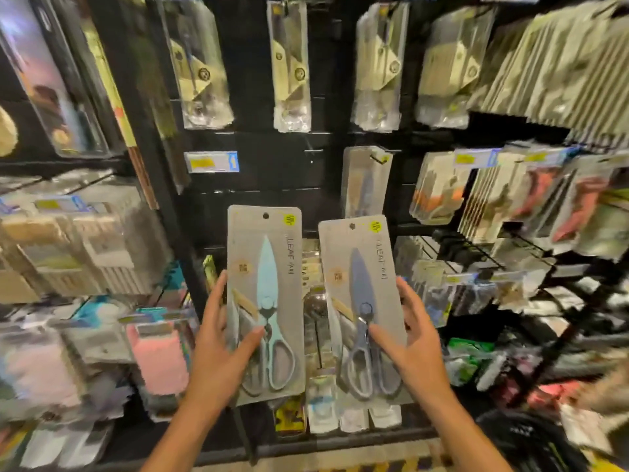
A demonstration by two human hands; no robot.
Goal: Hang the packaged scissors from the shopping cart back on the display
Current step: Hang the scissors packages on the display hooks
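Thumbs press the card fronts while your fingers curl round the outer edges: your left hand [218, 342] grips the pale-blue scissors pack [265, 301], your right hand [413, 338] the grey scissors pack [362, 308]. Both packs stand upright, side by side before the black display panel [265, 155], hang holes on top. Neither is hung yet. One matching grey pack [367, 182] already hangs at twelve o'clock from your right pack; a bare hook [311, 156] shows at one o'clock from your left. Packets crowd the display at three and nine o'clock, so lift straight.
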